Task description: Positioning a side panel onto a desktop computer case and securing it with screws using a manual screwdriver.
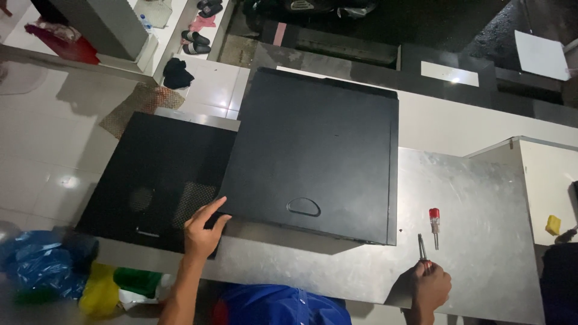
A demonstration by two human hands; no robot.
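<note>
Left hand (203,232) is lying flat with fingers spread on the near corner of the big black metal computer case (313,153), which is sitting on its side on the scuffed grey metal counter (481,198), partly overlapping a loose black perforated side panel (150,180). That case is looking heavy, stiff and slick-painted, so I'd be gripping the edges or the oval recessed pull, not the flat face. Right hand (430,286) is curling closed around a small dark-shafted screwdriver (422,247) at the counter's near edge, a red-handled screwdriver (434,224) lying just beside it.
</note>
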